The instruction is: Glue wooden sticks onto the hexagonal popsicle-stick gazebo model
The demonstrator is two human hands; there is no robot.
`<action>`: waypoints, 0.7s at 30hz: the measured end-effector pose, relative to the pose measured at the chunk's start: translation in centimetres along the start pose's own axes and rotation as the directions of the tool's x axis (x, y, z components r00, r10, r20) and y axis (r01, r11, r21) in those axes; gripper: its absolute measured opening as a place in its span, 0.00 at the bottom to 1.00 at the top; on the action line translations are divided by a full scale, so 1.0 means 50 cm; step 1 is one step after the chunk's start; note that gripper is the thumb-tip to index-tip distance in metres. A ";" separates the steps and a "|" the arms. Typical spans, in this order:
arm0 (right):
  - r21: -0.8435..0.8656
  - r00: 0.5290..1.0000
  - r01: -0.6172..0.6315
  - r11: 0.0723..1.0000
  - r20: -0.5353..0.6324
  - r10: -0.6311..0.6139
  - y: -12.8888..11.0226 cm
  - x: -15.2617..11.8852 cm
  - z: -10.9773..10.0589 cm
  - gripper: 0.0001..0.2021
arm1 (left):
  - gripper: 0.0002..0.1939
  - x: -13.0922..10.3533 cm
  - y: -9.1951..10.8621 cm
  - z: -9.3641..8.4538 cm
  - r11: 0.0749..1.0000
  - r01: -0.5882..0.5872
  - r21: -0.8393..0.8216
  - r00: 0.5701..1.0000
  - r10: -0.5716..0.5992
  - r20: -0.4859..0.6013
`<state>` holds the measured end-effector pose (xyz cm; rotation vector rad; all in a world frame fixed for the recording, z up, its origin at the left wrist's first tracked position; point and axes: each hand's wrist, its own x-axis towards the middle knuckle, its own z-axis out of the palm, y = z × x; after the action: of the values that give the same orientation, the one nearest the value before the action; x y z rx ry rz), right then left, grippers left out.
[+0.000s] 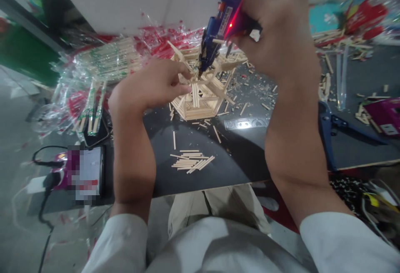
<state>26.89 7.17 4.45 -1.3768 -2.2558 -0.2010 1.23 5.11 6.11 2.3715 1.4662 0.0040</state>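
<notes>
My right hand (271, 31) is wrapped round a blue glue gun (223, 19) with a red light on its side. The gun points down, its dark nozzle at the upper part of a wooden stick structure (200, 108). My left hand (159, 81) reaches in from the left, thumb and fingers pinched at the structure beside the nozzle; the small piece between the fingertips is too hidden to name. The structure has a many-sided base of stacked sticks, with slanted sticks above. Nearer to me lies a loose pile of short sticks (190, 162) on the dark table.
Wrapped stick bundles (106, 60) lie at the left, above a phone (93, 173) and a purple power strip (64, 169). A clear ruler (246, 124) and stick scraps lie right of the structure. Blue-handled pliers (326, 135) and a purple box (383, 115) are farther right.
</notes>
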 end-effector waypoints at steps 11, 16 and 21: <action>-0.177 0.908 -0.366 0.914 0.145 0.392 0.097 -0.022 -0.017 0.21 | 0.23 -0.004 -0.021 -0.006 1.000 -0.007 -0.014 0.998 0.006 -0.066; -0.306 0.796 -0.407 0.861 0.343 0.498 0.154 -0.052 -0.025 0.20 | 0.25 -0.006 -0.025 -0.007 1.000 -0.013 -0.002 0.998 0.013 -0.066; -0.316 0.768 -0.361 0.878 0.432 0.472 0.176 -0.058 -0.010 0.20 | 0.26 -0.006 -0.026 -0.005 1.000 -0.017 -0.013 0.997 0.016 -0.069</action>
<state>35.78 8.89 2.43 -2.2311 -2.2750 0.0834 -0.07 5.44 6.00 2.3946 1.4734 0.1008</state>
